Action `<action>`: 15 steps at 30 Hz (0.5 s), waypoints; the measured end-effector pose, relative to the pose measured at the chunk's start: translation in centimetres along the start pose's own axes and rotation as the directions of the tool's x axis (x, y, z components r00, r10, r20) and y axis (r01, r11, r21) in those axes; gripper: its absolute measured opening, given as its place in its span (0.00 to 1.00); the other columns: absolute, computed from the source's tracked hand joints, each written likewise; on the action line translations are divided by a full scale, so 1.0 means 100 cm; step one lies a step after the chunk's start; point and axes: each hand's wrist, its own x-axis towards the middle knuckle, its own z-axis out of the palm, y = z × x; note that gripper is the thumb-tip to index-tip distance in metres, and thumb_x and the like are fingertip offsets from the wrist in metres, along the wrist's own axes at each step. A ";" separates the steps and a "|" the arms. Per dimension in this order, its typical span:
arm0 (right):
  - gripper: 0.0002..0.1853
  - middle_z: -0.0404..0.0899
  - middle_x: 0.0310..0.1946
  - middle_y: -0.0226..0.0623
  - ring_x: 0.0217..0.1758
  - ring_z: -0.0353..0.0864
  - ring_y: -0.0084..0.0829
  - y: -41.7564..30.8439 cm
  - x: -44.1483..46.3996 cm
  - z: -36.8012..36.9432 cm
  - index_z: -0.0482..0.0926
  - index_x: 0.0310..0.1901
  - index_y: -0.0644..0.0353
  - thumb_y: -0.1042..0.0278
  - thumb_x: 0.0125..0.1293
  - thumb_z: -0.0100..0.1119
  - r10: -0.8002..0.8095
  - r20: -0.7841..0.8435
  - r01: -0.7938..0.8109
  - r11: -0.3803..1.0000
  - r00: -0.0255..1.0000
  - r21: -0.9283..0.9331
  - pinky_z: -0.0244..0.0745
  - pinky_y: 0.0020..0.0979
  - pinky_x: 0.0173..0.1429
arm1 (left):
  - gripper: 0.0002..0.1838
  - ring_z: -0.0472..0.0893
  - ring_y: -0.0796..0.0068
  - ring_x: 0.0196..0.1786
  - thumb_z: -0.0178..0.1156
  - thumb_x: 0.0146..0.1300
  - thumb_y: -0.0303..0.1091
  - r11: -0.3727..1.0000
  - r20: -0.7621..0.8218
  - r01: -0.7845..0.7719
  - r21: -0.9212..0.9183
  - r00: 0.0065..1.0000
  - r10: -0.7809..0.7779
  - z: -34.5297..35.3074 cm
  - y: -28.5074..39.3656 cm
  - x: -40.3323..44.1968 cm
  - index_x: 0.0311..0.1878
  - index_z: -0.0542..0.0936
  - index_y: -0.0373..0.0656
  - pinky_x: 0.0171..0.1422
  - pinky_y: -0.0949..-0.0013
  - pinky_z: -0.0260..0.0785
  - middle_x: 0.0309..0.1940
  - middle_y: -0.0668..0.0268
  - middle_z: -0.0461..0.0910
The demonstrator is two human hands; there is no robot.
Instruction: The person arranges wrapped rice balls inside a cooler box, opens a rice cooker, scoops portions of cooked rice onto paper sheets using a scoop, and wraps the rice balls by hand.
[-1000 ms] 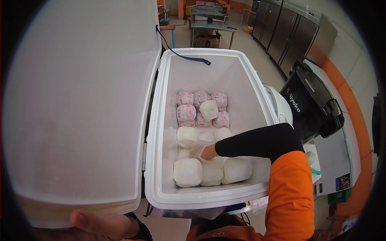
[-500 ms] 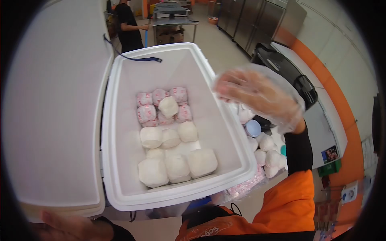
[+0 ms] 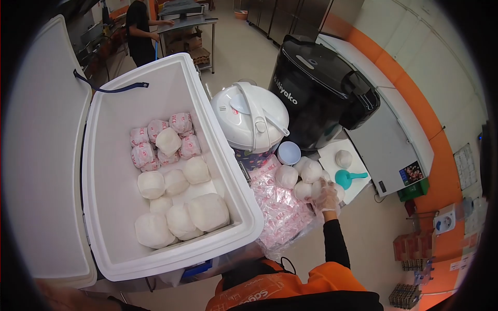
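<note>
"Miyako" lettering [image 3: 285, 92] marks the black cooker [image 3: 324, 85]; right hand [image 3: 326, 197] touches wraps [image 3: 317, 189]

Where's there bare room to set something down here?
Inside the white cooler, a floor patch shows between middle bundles and front bundles, toward the right wall. The white board is bare between the lone bundle and black Miyako appliance. It's crowded around the right hand.

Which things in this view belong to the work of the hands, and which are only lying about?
Likely in the work:
round white wrapped bundles
large open white cooler box
pile of shiny pink-printed wrappers
teal plastic scoop

Likely just lying about:
green plastic crate
brown cardboard boxes under steel table
</note>
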 end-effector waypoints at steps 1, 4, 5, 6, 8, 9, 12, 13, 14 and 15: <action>0.38 0.70 0.57 0.50 0.56 0.75 0.52 0.001 0.003 -0.008 0.69 0.61 0.52 0.51 0.46 0.69 -0.005 0.058 0.003 0.999 0.998 0.043 0.76 0.44 0.52 | 0.22 0.76 0.65 0.55 0.52 0.72 0.39 1.000 0.001 0.008 0.002 1.000 -0.008 -0.002 -0.005 0.000 0.56 0.72 0.27 0.61 0.66 0.69 0.54 0.48 0.75; 0.44 0.72 0.54 0.53 0.54 0.76 0.50 0.011 0.011 -0.019 0.66 0.63 0.54 0.55 0.42 0.73 -0.040 0.191 0.007 0.986 0.981 0.168 0.76 0.43 0.51 | 0.21 0.77 0.65 0.54 0.52 0.72 0.39 0.999 0.005 0.042 -0.001 0.999 -0.042 -0.011 -0.014 0.003 0.55 0.74 0.26 0.61 0.67 0.69 0.53 0.48 0.77; 0.44 0.72 0.53 0.52 0.53 0.77 0.48 0.016 0.015 -0.019 0.65 0.64 0.55 0.56 0.41 0.73 -0.056 0.204 0.012 0.978 0.977 0.210 0.77 0.42 0.51 | 0.21 0.77 0.66 0.54 0.52 0.72 0.39 0.998 0.011 0.058 -0.021 0.998 -0.058 -0.012 -0.010 0.002 0.54 0.75 0.26 0.60 0.67 0.69 0.52 0.48 0.77; 0.45 0.73 0.52 0.51 0.52 0.78 0.46 0.021 0.019 -0.020 0.65 0.64 0.56 0.57 0.41 0.74 -0.075 0.215 0.019 0.968 0.974 0.251 0.77 0.41 0.50 | 0.21 0.76 0.66 0.54 0.52 0.72 0.38 0.995 0.003 0.088 -0.050 0.996 -0.088 -0.011 -0.006 -0.002 0.55 0.74 0.26 0.60 0.67 0.69 0.54 0.48 0.76; 0.44 0.74 0.51 0.47 0.50 0.79 0.40 0.025 0.024 -0.037 0.64 0.65 0.57 0.58 0.43 0.72 0.025 0.313 -0.227 0.743 0.949 0.629 0.77 0.38 0.49 | 0.21 0.76 0.66 0.55 0.52 0.72 0.37 0.981 0.016 0.156 -0.117 0.988 -0.155 -0.010 0.000 -0.006 0.58 0.73 0.27 0.61 0.67 0.69 0.56 0.48 0.75; 0.44 0.74 0.50 0.45 0.49 0.79 0.38 0.023 0.025 -0.048 0.63 0.65 0.57 0.58 0.44 0.71 0.040 0.382 -0.337 0.559 0.923 0.758 0.77 0.36 0.49 | 0.22 0.75 0.67 0.55 0.52 0.72 0.37 0.976 0.018 0.162 -0.147 0.987 -0.161 -0.013 -0.003 -0.007 0.59 0.71 0.27 0.60 0.67 0.69 0.56 0.48 0.74; 0.45 0.71 0.55 0.38 0.56 0.72 0.30 -0.049 0.023 -0.173 0.63 0.65 0.59 0.60 0.43 0.73 -0.209 0.191 -0.169 0.119 0.959 0.978 0.67 0.30 0.59 | 0.23 0.75 0.67 0.54 0.51 0.73 0.37 0.970 -0.017 0.135 -0.204 0.990 -0.141 -0.008 0.017 -0.007 0.62 0.66 0.27 0.58 0.67 0.70 0.56 0.49 0.73; 0.47 0.70 0.56 0.38 0.58 0.71 0.29 -0.076 0.028 -0.206 0.63 0.65 0.60 0.58 0.41 0.73 -0.345 0.052 -0.052 0.010 0.937 0.999 0.65 0.30 0.61 | 0.24 0.74 0.67 0.54 0.51 0.73 0.36 0.971 -0.039 0.127 -0.204 0.990 -0.138 -0.005 0.026 -0.007 0.63 0.64 0.27 0.57 0.67 0.70 0.56 0.49 0.73; 0.48 0.70 0.56 0.37 0.59 0.70 0.29 -0.106 0.031 -0.238 0.63 0.65 0.60 0.55 0.39 0.74 -0.476 0.020 -0.046 -0.044 0.879 0.998 0.64 0.31 0.62 | 0.24 0.74 0.67 0.55 0.51 0.72 0.36 0.972 -0.059 0.138 -0.189 0.987 -0.151 -0.002 0.032 -0.009 0.64 0.62 0.28 0.58 0.67 0.70 0.57 0.49 0.72; 0.50 0.69 0.57 0.37 0.59 0.70 0.29 -0.136 0.040 -0.267 0.64 0.65 0.60 0.52 0.37 0.75 -0.591 -0.020 -0.047 -0.098 0.806 0.994 0.64 0.31 0.63 | 0.25 0.74 0.66 0.56 0.51 0.72 0.36 0.972 -0.065 0.145 -0.183 0.985 -0.160 -0.001 0.036 -0.010 0.65 0.60 0.29 0.58 0.66 0.70 0.58 0.49 0.71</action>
